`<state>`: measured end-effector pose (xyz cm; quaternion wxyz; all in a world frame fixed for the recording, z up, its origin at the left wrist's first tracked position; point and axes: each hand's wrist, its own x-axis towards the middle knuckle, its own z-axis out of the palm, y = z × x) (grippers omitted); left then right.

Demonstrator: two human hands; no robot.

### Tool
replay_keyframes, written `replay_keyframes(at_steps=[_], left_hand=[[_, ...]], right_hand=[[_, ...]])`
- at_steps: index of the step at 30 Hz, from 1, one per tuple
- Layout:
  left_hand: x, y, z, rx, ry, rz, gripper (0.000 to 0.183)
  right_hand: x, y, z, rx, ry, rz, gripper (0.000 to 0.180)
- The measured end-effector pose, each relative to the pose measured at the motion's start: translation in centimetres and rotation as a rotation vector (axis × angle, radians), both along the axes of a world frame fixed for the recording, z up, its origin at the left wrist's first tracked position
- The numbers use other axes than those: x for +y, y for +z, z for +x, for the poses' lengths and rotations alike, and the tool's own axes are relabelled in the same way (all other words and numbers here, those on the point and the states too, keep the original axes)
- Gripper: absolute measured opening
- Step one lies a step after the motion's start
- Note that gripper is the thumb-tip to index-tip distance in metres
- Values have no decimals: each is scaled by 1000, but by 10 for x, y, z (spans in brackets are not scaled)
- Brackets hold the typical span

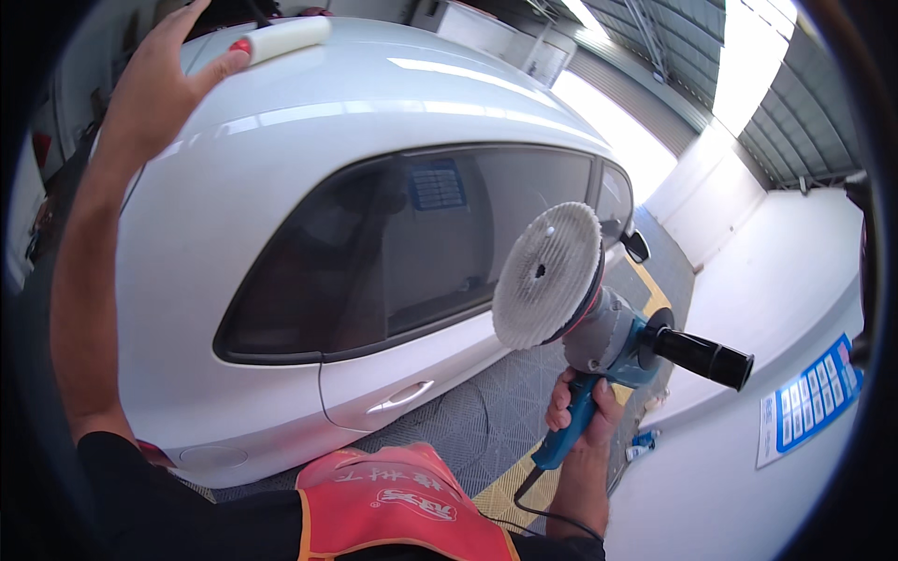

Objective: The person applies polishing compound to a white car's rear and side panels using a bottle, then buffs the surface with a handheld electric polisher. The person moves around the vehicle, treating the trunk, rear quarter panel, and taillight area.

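Note:
My right hand (586, 410) grips the blue body of a corded rotary polisher (610, 350), held up beside the car's side window. Its round whitish ribbed pad (547, 277) faces the window and the camera, and a black side handle (701, 357) sticks out to the right. My left hand (158, 88) reaches over the rear of the white car's roof (337, 84). Its thumb is at the red cap of a white bottle (291, 38) lying on the roof; whether the fingers hold it cannot be told.
A dark side window (435, 245), a door handle (400, 397) and a wing mirror (636, 245) are on the car's near side. The polisher's cord (554, 515) hangs by my right forearm. Small bottles (642, 445) stand near the white wall, which bears a blue poster (814, 403).

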<state>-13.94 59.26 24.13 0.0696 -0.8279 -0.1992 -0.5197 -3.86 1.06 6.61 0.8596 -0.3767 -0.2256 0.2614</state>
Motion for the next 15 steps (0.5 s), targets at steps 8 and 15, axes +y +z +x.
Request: replay_keyframes(at_steps=[8,15], left_hand=[[-83,-50,-97,-349,-619,-545,39],[-126,-54,-93,-135,-957,-1022,46]], right_hand=[[79,137,9,-494,-368,-625,35],[170,212,30,-798,-333,-931,24]])
